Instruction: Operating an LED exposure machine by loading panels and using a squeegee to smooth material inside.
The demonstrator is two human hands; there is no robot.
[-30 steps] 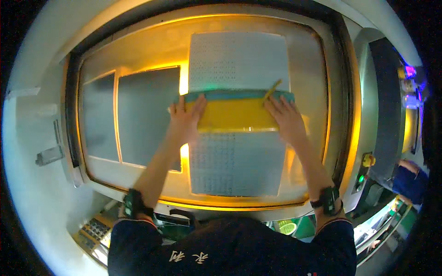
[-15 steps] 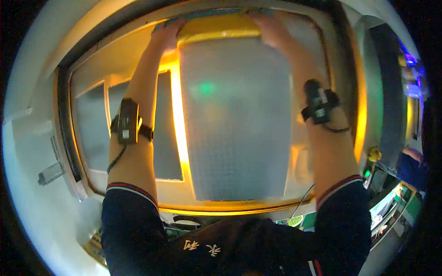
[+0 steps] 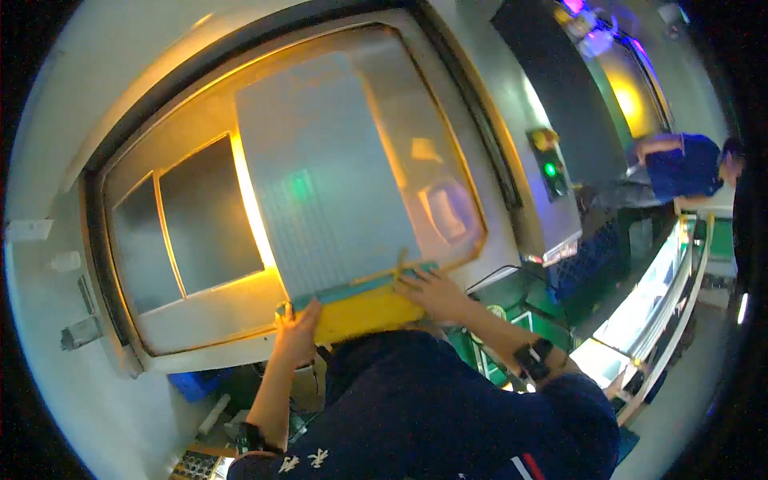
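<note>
A pale machine wall (image 3: 56, 336) frames an amber-lit window (image 3: 208, 216), with a green lamp (image 3: 550, 170) glowing at right

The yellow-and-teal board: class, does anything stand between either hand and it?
Nothing visible does. The left hand grips the lower left edge of the yellow-and-teal board directly, and the right hand lies on its right end. The board is held against the grey panel of the lit window.
</note>
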